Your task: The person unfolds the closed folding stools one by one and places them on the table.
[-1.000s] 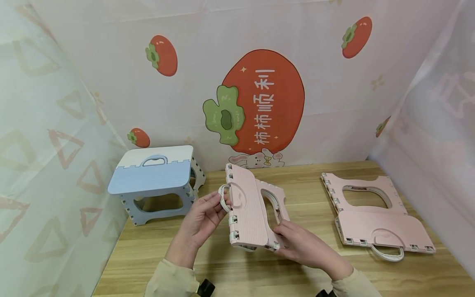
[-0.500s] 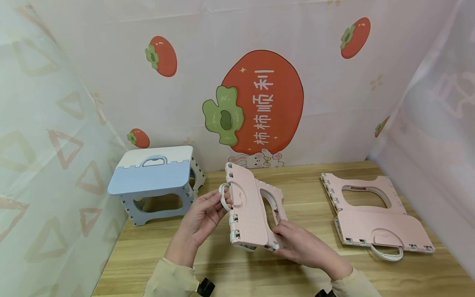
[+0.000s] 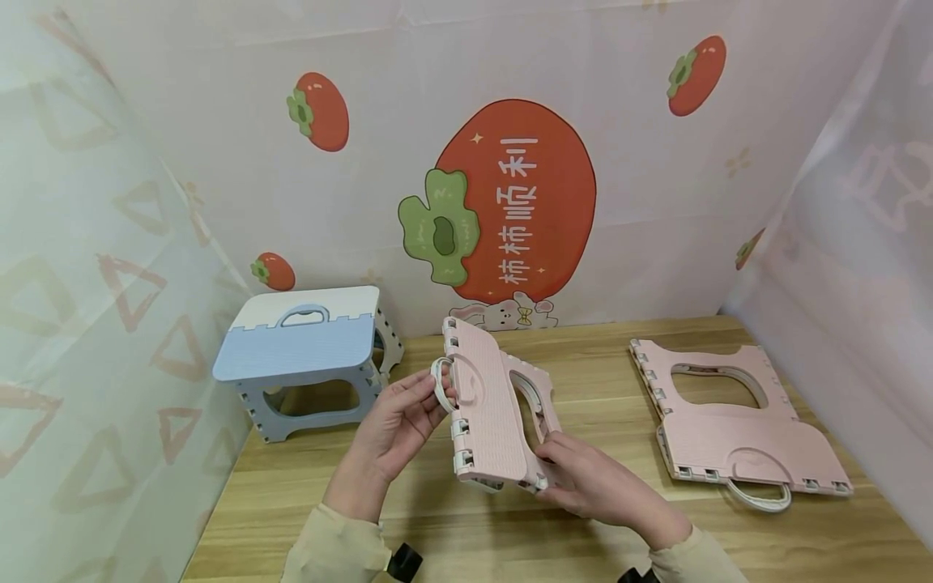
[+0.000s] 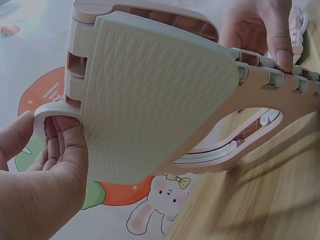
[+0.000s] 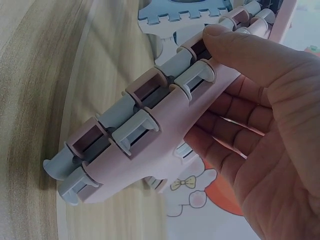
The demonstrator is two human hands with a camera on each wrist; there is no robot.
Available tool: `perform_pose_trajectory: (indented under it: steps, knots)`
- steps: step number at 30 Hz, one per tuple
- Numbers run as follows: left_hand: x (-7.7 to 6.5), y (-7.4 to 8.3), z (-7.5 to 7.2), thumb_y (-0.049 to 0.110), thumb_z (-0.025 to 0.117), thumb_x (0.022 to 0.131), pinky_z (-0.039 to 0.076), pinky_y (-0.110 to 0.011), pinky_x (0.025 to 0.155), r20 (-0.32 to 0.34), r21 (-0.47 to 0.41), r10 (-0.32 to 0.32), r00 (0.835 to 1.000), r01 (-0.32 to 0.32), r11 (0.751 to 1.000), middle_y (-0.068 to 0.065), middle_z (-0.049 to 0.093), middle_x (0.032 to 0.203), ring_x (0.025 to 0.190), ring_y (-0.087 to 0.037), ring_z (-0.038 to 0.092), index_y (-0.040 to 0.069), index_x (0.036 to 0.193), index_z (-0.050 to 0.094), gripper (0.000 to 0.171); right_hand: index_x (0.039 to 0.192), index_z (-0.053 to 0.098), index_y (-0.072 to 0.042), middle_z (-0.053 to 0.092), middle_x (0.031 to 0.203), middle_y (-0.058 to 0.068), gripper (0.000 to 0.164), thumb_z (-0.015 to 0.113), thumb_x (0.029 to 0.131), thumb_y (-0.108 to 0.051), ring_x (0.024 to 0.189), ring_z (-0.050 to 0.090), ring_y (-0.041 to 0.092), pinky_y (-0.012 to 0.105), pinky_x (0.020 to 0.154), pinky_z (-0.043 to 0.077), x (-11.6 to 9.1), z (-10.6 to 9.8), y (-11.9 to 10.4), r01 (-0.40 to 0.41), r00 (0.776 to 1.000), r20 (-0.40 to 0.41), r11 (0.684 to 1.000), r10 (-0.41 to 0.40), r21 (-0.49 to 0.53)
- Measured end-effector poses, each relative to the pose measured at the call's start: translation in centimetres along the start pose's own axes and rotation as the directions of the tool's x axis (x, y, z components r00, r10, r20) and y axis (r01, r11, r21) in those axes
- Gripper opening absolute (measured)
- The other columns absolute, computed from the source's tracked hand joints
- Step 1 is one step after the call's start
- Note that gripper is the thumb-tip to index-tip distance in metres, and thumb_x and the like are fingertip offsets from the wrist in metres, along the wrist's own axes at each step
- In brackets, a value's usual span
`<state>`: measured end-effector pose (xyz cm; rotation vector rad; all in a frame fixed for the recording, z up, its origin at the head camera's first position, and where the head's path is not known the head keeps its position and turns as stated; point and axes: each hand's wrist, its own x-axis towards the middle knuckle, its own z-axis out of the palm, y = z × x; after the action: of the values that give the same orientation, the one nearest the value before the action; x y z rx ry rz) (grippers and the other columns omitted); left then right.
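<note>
A pink folding stool (image 3: 490,405), folded flat, is held up tilted over the middle of the table in the head view. My left hand (image 3: 399,421) grips its white carry handle (image 3: 440,385), fingers passing through the loop. On the stool's near right side, my right hand (image 3: 590,478) holds the edge beside the leg cutout. The right wrist view shows that thumb on the hinged edge (image 5: 145,100), with the fingers curled behind the panel. A pale ridged panel (image 4: 155,90), the stool's other face, fills much of the left wrist view.
At the back left stands an unfolded blue and white folding stool (image 3: 295,348). Another folded pink stool (image 3: 751,445) lies flat on the right of the wooden table (image 3: 350,534). A printed cloth backdrop (image 3: 641,267) rises behind, with cloth walls at both sides.
The held pink stool has tipped very slightly, its right side drawing a little to the left. Both hands keep their holds, and the other stools stay where they were.
</note>
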<state>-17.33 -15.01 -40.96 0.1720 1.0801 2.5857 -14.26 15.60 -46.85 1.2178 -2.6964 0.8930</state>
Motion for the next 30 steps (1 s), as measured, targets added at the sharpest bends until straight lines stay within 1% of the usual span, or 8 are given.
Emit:
perform_pose_trajectory:
  steps: [6,13,22,30]
  knots:
    - [0.0,0.0,0.1,0.000,0.047,0.107,0.059,-0.029,0.091,0.010,0.001,0.001,1.000,-0.001,1.000,-0.011,0.072,0.104,0.093,-0.019,0.071,-0.005,0.116,0.067,0.022,0.115,0.065,-0.014,0.054,0.103,-0.012,0.037,0.085,0.085,-0.022,0.087,0.050,0.003,0.024,0.075,0.051,0.0,0.0,-0.1,-0.011,1.000,0.000,1.000,0.011,-0.002]
    - [0.1,0.2,0.3,0.001,0.049,0.106,0.059,-0.029,0.091,0.021,0.007,-0.001,1.000,0.000,1.000,-0.011,0.072,0.104,0.093,-0.019,0.071,-0.004,0.116,0.067,0.022,0.118,0.065,-0.012,0.057,0.108,-0.010,0.040,0.085,0.085,-0.022,0.092,0.053,0.003,0.028,0.080,0.055,-0.1,0.1,-0.1,0.004,1.000,-0.007,1.000,-0.004,-0.011]
    - [0.1,0.4,0.7,0.001,0.053,0.104,0.059,-0.030,0.093,0.008,0.019,-0.006,1.000,0.006,1.000,-0.011,0.072,0.108,0.095,-0.019,0.071,-0.007,0.124,0.064,0.024,0.119,0.066,-0.012,0.058,0.109,-0.010,0.040,0.085,0.085,-0.021,0.095,0.055,0.003,0.030,0.083,0.056,-0.1,0.2,0.0,0.015,1.000,-0.021,1.000,-0.014,0.005]
    - [0.1,0.6,1.0,0.001,0.052,0.104,0.059,-0.030,0.093,0.008,0.024,-0.003,1.000,0.003,1.000,-0.011,0.072,0.107,0.094,-0.019,0.072,-0.005,0.121,0.065,0.022,0.119,0.065,-0.011,0.060,0.111,-0.008,0.040,0.084,0.085,-0.020,0.096,0.057,0.004,0.029,0.083,0.057,0.0,0.2,-0.2,0.060,0.997,-0.053,0.998,-0.061,-0.010]
